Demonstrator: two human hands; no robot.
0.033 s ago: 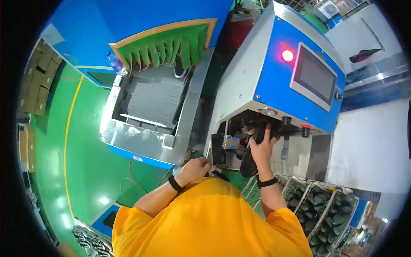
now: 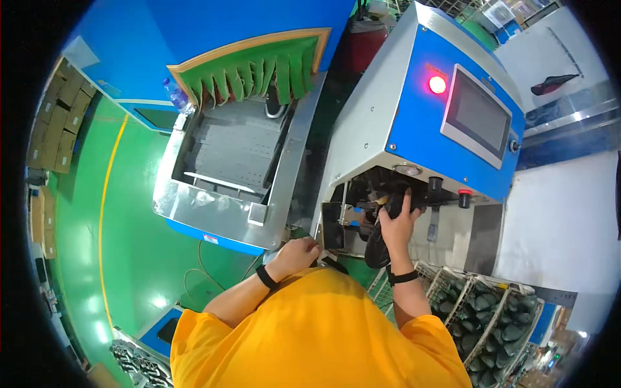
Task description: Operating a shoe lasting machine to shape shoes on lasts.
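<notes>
My right hand (image 2: 398, 229) grips a black shoe (image 2: 377, 246) in the open front of a blue and white machine (image 2: 362, 123), with the index finger stretched along it. The shoe's upper end goes into the dark recess among metal parts, so that end is partly hidden. My left hand (image 2: 296, 255) is closed, fingers curled, close to my body by the machine's lower left corner. Whatever it may hold is hidden. Beside it is a small dark panel (image 2: 333, 225) at the left of the opening.
A red lamp (image 2: 437, 84) glows beside a screen (image 2: 477, 116); a red button (image 2: 464, 198) hangs under the panel. Left stands a metal-framed conveyor (image 2: 226, 145) behind green strips (image 2: 259, 77). Wire racks (image 2: 482, 313) with several dark shoes stand lower right. A cable (image 2: 200, 271) lies on the floor.
</notes>
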